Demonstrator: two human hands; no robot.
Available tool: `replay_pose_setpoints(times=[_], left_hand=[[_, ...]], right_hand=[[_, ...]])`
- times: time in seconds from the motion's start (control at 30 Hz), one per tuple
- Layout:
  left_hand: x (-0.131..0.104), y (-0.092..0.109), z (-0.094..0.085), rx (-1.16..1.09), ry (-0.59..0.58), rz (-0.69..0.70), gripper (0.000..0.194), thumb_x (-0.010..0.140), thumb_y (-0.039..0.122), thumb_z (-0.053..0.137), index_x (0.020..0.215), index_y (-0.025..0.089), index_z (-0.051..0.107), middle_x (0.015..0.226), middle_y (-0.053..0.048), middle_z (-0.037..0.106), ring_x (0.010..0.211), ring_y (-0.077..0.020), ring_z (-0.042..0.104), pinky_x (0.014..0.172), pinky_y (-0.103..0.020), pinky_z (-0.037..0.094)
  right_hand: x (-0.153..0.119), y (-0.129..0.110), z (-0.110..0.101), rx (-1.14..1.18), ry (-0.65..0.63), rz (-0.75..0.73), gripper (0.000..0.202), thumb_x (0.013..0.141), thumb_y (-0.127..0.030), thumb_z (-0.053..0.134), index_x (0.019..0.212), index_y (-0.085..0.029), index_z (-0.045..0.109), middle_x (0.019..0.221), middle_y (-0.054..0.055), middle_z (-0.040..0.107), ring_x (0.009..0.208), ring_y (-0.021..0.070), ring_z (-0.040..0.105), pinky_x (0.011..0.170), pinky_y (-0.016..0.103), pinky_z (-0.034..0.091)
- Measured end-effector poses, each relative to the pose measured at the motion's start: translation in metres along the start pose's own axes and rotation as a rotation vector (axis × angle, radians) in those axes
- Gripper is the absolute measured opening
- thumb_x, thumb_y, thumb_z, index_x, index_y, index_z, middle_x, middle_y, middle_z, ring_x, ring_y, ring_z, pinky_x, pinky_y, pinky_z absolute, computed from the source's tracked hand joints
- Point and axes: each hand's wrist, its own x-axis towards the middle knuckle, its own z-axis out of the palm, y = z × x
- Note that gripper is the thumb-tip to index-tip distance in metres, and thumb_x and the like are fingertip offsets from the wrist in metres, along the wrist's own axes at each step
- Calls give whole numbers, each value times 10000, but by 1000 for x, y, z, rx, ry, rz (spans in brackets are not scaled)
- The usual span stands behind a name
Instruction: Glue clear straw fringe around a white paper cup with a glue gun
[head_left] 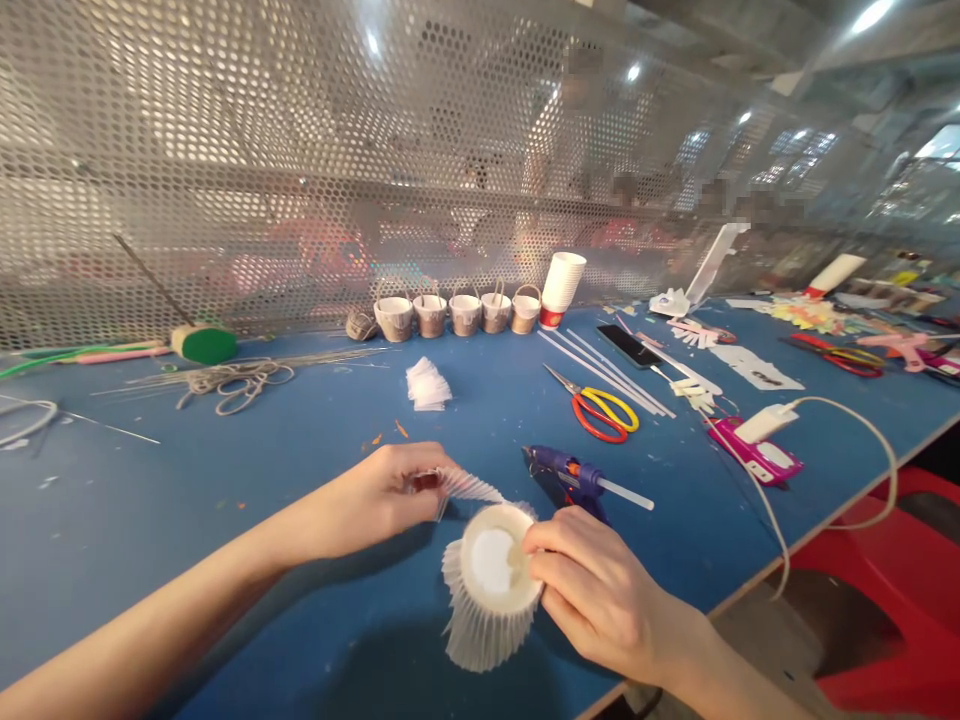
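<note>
Near the table's front edge, my right hand [592, 585] grips a white paper cup [493, 560] by its rim, so I look down into its open mouth. A pleated, translucent white strip [487, 635] fans out around the cup's outside. The free end of that strip is pinched between the thumb and fingers of my left hand [401, 490], to the left of the cup. Just beyond my right hand lies a purple glue gun [574, 475] with a clear glue stick in its back. Farther off rests a small pile of pleated white material [428, 384].
Scissors [600, 408] with red and yellow handles lie right of centre, near thin strips [607, 375] and a phone [628, 346]. Several small handled baskets [465, 315] and stacked paper cups [562, 290] line the mesh screen [300, 150]. A cable [892, 460] runs from the pink power strip [754, 452].
</note>
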Motion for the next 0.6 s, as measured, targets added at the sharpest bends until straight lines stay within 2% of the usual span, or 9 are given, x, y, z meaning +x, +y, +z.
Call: replay_pose_setpoints(times=[0.13,0.23,0.43,0.6], left_hand=[[1,1,7,-34,37,-43,189,817,278,508,754,180,656,701,13,596,647,-126,522,599,-218,432],[0,-5,11,-25,103,5,190,845,268,503,801,189,669,735,3,622,664,-131,551,621,-232,455],[-5,-17,10,100,186,311,239,894,172,464,953,206,692,899,-42,636,752,-131,609,682,-244,496],[-8,-19,8,373,224,502,228,896,157,493,1010,199,687,924,-69,612,787,-144,599,696,-243,501]], right_hand=[[0,-2,-1,-1,-14,9,244,835,19,396,799,-153,565,812,76,626,655,155,508,618,307,440],[1,-2,-2,-3,-18,8,244,832,21,399,798,-151,569,832,80,640,644,155,495,605,312,432],[0,-1,-2,9,-39,12,256,824,28,398,820,-157,575,880,75,661,655,153,510,605,316,426],[-3,1,-3,22,-37,33,253,824,24,402,830,-155,581,891,69,667,668,150,516,609,313,415]])
